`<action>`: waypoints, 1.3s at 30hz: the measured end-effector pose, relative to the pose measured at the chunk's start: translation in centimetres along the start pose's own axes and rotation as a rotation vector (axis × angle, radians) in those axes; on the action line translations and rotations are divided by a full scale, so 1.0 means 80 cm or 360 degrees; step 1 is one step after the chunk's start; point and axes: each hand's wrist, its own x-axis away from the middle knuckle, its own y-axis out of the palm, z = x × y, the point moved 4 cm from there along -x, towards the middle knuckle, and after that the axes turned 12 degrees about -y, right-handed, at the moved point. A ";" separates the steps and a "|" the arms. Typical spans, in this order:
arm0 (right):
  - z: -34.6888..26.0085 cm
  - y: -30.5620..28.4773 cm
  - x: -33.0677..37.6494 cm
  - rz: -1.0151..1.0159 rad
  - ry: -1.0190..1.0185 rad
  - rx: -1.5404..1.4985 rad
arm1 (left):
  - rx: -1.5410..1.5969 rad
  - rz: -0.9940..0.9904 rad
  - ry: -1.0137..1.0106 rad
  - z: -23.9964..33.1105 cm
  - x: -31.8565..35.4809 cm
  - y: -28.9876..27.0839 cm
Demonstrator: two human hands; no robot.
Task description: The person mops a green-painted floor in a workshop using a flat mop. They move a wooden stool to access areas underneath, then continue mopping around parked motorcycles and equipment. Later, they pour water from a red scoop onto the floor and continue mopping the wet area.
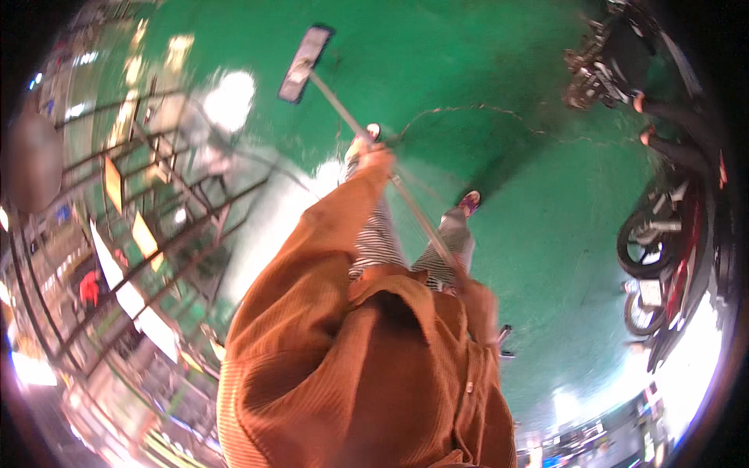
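Press mop head [309, 56] flat against green floor [437, 62], out ahead on the left; steer with left hand [376, 158], wrapped round the pole [418, 210] midway, and drive from right hand [477, 308], blurred but seemingly closed on the near end. Count one mop head, one pole, two hands, two shoes [470, 203]

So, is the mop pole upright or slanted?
Slanted: the mop pole runs forward from the right hand through the left hand to the mop head.
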 end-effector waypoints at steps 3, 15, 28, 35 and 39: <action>0.063 -0.083 0.111 0.0150 0.0162 -0.0310 | 0.0241 -0.0396 -0.0019 0.198 0.050 0.045; 0.198 -0.166 0.464 0.0096 0.0516 -0.0130 | 0.1295 -0.0331 0.0732 0.489 0.314 -0.048; -0.092 0.108 0.013 0.0236 -0.0895 0.0183 | 0.1961 0.0282 -0.1521 -0.213 0.544 0.292; -0.349 0.095 -0.187 0.0079 -0.0513 0.0301 | 0.2165 0.0482 -0.1908 -0.193 0.697 0.464; -0.468 0.110 -0.293 0.0001 -0.0508 0.0233 | 0.2187 -0.0432 -0.2094 -0.083 0.690 0.509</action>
